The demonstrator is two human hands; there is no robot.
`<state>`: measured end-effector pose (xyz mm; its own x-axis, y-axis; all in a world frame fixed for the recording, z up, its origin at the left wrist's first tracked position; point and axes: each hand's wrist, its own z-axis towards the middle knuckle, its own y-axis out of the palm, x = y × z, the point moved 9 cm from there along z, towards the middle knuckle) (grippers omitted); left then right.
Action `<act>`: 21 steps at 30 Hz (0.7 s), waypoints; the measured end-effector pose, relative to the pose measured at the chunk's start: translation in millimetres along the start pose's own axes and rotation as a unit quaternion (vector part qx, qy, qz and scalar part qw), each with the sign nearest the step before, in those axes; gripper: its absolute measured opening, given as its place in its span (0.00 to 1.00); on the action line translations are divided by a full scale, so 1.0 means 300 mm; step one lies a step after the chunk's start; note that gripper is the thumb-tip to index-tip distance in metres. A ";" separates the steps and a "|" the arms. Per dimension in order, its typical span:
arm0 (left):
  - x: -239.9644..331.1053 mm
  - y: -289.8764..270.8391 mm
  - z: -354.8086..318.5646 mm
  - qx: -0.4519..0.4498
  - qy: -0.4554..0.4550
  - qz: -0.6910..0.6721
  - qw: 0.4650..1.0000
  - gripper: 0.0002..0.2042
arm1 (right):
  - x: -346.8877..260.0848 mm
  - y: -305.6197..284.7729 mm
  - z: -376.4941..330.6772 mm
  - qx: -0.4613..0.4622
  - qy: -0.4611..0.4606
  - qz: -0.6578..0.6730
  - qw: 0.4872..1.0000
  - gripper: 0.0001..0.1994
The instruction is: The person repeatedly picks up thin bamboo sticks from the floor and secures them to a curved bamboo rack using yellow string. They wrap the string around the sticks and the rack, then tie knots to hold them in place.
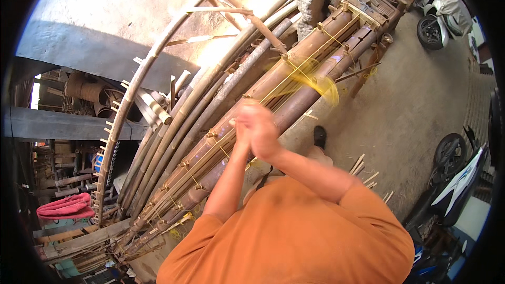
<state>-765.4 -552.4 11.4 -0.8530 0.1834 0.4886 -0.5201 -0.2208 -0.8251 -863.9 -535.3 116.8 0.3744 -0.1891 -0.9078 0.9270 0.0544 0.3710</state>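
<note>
My left hand (241,124) and my right hand (263,132) are pressed together over a long bamboo frame (310,42), the right overlapping the left. Both look closed, though motion blurs the fingers and hides whatever they may hold. The frame has two thick brown bamboo poles side by side, with thin strips and small pegs along them. Just beyond my hands, a loose yellow cord (327,88) is smeared by motion. More yellow cord is stretched along and across the poles.
A curved bamboo piece with pegs (120,118) leans on the left, beside long bamboo poles (181,108). A red cloth (66,206) hangs at far left. Motorcycles (447,179) stand on the right. Cut bamboo sticks (363,169) lie on the concrete floor (389,110).
</note>
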 end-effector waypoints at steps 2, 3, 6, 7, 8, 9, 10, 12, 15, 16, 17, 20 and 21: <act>-0.044 0.058 0.015 -0.052 -0.129 -0.146 0.980 0.16 | -0.006 0.256 0.142 -0.263 0.058 -0.068 0.961 0.20; -0.016 0.035 0.012 -0.093 -0.125 -0.069 0.985 0.17 | 0.057 0.245 0.223 -0.295 0.048 -0.242 0.923 0.23; 0.059 -0.042 0.050 -0.114 -0.140 -0.090 0.979 0.17 | 0.209 0.049 0.392 -0.261 0.080 -0.659 0.700 0.31; 0.077 -0.034 0.060 -0.094 -0.138 -0.115 0.979 0.16 | 0.331 -0.039 0.402 -0.276 0.138 -0.686 0.659 0.34; 0.070 -0.026 0.037 -0.080 -0.144 -0.134 0.977 0.16 | 0.402 -0.075 0.398 -0.271 0.111 -0.643 0.708 0.33; 0.023 -0.018 0.022 -0.054 -0.145 -0.141 0.978 0.15 | 0.383 -0.001 0.345 -0.333 0.159 -0.439 0.819 0.28; 0.004 -0.013 0.025 -0.056 -0.143 -0.094 0.984 0.15 | 0.282 0.056 0.331 -0.373 0.196 -0.218 0.881 0.24; -0.019 0.003 0.010 -0.067 -0.140 0.000 0.988 0.15 | 0.120 0.006 0.202 -0.341 0.201 -0.021 0.918 0.17; 0.018 -0.031 0.017 -0.019 -0.129 -0.034 0.991 0.11 | 0.016 -0.086 -0.172 -0.493 0.008 -0.261 0.830 0.19; 0.020 -0.021 0.025 -0.035 -0.130 -0.014 0.991 0.11 | 0.160 -0.176 -0.233 -0.466 0.053 -0.366 0.804 0.21; 0.017 -0.029 0.028 -0.022 -0.139 -0.064 0.988 0.11 | 0.179 -0.172 -0.267 -0.456 0.040 -0.351 0.817 0.21; 0.011 -0.072 0.204 0.020 -0.109 -0.337 0.935 0.12 | 0.189 -0.128 -0.278 -0.435 0.033 -0.322 0.840 0.21; 0.056 -0.126 0.292 0.010 -0.151 -0.344 0.927 0.12 | 0.187 -0.134 -0.266 -0.428 0.062 -0.324 0.841 0.21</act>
<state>-763.9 -625.0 75.7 -0.2902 0.0124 0.9569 -0.9438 -0.1689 -0.2840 -878.7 -469.8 35.4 -0.2657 -0.3500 -0.8983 0.5930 0.6753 -0.4385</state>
